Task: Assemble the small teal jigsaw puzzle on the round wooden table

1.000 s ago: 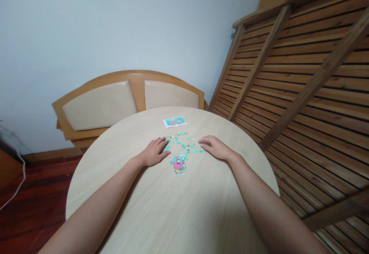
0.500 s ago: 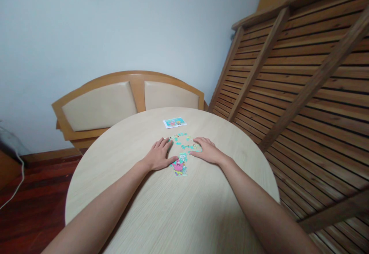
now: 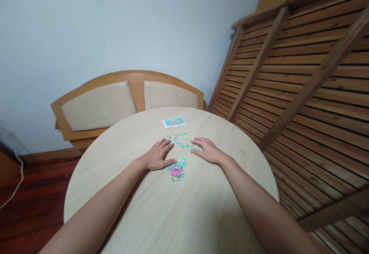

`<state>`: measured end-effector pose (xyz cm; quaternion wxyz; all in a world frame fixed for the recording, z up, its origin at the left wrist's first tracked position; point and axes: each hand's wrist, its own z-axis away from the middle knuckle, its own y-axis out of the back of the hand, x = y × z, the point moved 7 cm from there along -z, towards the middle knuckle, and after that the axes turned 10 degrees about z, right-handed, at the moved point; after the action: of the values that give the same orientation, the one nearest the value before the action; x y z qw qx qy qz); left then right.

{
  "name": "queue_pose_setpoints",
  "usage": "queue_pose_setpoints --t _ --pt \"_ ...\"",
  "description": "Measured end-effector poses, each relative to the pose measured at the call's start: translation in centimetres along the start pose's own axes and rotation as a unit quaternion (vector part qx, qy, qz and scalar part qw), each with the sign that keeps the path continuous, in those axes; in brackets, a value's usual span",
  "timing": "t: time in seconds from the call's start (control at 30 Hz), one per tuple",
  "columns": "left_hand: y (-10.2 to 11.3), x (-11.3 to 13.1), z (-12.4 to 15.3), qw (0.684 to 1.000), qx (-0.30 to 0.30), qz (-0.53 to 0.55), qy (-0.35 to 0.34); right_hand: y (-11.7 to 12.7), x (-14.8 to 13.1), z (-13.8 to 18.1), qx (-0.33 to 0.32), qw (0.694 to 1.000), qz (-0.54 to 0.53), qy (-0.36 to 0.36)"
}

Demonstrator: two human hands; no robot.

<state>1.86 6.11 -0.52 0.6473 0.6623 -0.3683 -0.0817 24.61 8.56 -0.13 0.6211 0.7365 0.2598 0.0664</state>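
A partly joined jigsaw puzzle [image 3: 176, 172] with a pink cartoon starfish lies flat on the table. My left hand [image 3: 158, 156] rests open beside it, palm down, its thumb at the puzzle's upper left edge. Beyond the joined part, several loose jigsaw pieces [image 3: 181, 134] in turquoise and other colours are scattered between my hands. My right hand [image 3: 207, 150] is open to the right of these pieces, fingers stretched toward them. Some pieces are partly covered by the fingertips of both hands.
A printed picture card [image 3: 174, 122] lies farther back on the round wooden table [image 3: 121, 200]. Behind the table stands a padded wooden headboard [image 3: 99, 106] against the wall. A slatted wooden panel [image 3: 288, 104] leans at the right. A white cable [image 3: 22, 173] hangs at the far left.
The joined part of the puzzle has shifted toward me and slightly left, away from the loose pieces. My hands have barely moved and stay spread.
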Motion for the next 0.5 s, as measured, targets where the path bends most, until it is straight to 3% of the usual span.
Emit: queue_pose_setpoints --t 0.23,0.5 --pt "2.5 -1.3 -0.2 0.997 0.079 -0.020 0.007 0.1 -2.2 0.1 0.007 0.999 0.003 0.043" --pt "2.9 -1.9 -0.2 0.997 0.076 -0.018 0.025 0.8 -3.2 -0.2 0.052 0.996 -0.020 0.076"
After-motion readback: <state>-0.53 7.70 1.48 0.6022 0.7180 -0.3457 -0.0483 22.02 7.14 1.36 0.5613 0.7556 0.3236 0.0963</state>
